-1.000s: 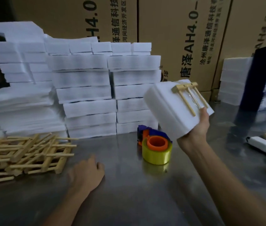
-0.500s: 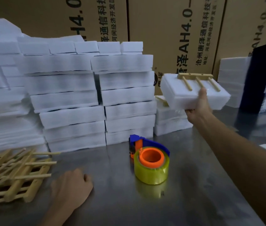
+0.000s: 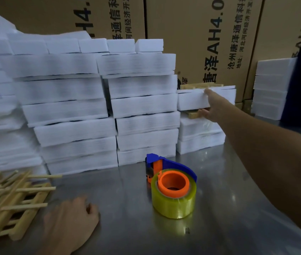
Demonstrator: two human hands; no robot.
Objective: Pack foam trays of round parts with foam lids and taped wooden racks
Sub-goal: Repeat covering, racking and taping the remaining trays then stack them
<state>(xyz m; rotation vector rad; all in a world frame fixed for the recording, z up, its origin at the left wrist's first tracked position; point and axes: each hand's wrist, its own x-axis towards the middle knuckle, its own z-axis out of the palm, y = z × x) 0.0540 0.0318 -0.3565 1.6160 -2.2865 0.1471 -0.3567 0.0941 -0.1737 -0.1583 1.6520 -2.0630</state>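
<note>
Head cam, working outward from you: your left hand (image 3: pixel 70 223) lies on the shiny steel tabletop (image 3: pixel 127 236) with fingers loosely curled and nothing in it, right beside the messy heap of pale wooden stick racks (image 3: pixel 8 203) at the left edge. A bit further out, mid-table, sits the yellowish roll of clear packing tape on its blue-and-orange dispenser (image 3: pixel 171 188).

Your right hand (image 3: pixel 210 109) is stretched way out to the white foam tray pack (image 3: pixel 206 98) with a wooden rack (image 3: pixel 199 85) on top. The thumb is under the pack's bottom edge and a finger is up near the top edge, so you're gripping its front. It sits on top of a short stack of two similar packs (image 3: pixel 199 133), another rack peeking out beneath it.

Left of that are the tall stacks of white foam (image 3: pixel 94 107). Behind everything, brown printed cardboard cartons (image 3: pixel 192 34).
</note>
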